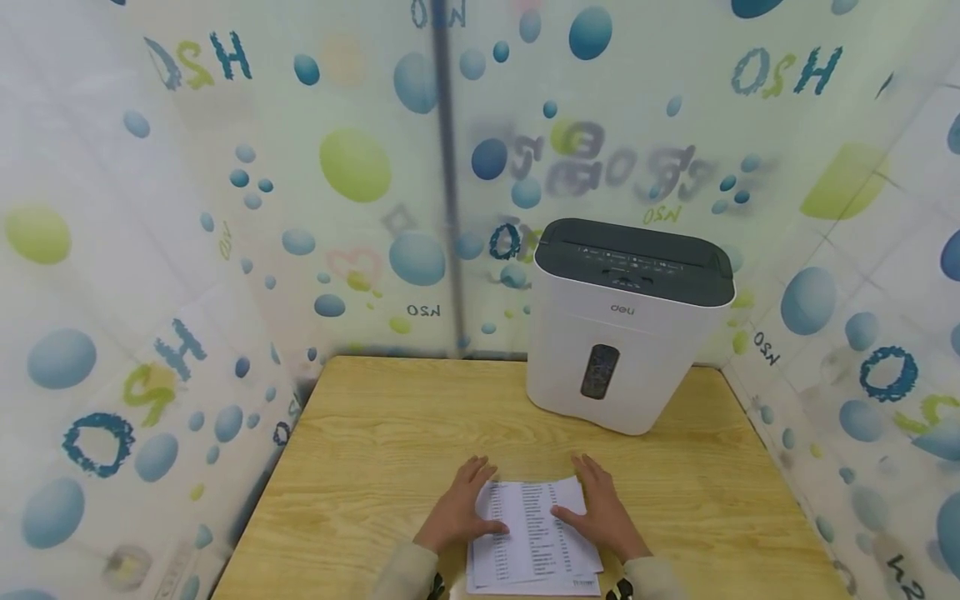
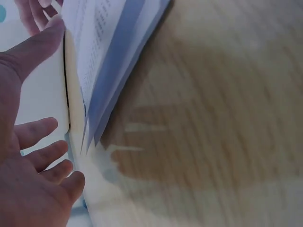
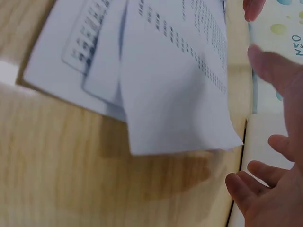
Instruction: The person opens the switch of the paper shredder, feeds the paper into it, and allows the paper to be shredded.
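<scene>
A small stack of printed paper sheets lies on the wooden table in front of me, its sheets unevenly lined up. My left hand is at the stack's left side, fingers spread and thumb reaching over the top sheet. On the opposite side, my right hand has its fingers loosely extended, with the thumb over the right part of the print. The right wrist view shows the sheets fanned apart and slightly bent, with a gap between them and the fingers. In the left wrist view, the thumb overlaps the paper edge.
A white paper shredder with a dark top and small window stands at the table's back right. The wooden table ends at the back against a curtain printed with bubbles, which also hangs at both sides.
</scene>
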A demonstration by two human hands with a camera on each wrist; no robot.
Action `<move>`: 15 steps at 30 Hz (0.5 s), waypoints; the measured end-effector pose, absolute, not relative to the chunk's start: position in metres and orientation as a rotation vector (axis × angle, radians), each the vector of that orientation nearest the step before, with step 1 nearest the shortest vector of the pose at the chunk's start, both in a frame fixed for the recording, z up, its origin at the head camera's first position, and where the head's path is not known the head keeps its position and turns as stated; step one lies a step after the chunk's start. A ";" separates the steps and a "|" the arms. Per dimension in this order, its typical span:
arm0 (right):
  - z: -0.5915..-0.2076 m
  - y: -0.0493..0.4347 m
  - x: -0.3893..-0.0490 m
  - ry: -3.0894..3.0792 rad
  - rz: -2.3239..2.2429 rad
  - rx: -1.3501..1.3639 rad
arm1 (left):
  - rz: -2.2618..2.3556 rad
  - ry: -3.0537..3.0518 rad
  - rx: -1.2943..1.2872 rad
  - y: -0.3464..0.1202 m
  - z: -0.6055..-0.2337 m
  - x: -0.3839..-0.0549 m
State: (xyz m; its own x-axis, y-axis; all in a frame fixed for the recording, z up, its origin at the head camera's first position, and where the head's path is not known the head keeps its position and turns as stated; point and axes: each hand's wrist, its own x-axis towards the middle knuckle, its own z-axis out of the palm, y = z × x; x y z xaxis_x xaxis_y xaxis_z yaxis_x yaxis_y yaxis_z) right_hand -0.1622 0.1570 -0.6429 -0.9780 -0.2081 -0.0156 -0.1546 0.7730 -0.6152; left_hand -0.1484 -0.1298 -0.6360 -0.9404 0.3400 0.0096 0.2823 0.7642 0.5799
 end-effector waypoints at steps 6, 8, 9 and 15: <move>-0.646 0.150 -0.161 2.866 -0.950 -0.220 | 0.816 2.891 0.533 -0.130 -0.641 -0.143; -0.647 0.149 -0.161 2.862 -0.950 -0.208 | 0.791 2.893 0.531 -0.130 -0.644 -0.142; -0.648 0.148 -0.161 2.870 -0.943 -0.216 | 0.788 2.897 0.532 -0.130 -0.645 -0.142; -0.653 0.145 -0.163 2.920 -0.946 -0.231 | 0.790 2.916 0.530 -0.130 -0.648 -0.142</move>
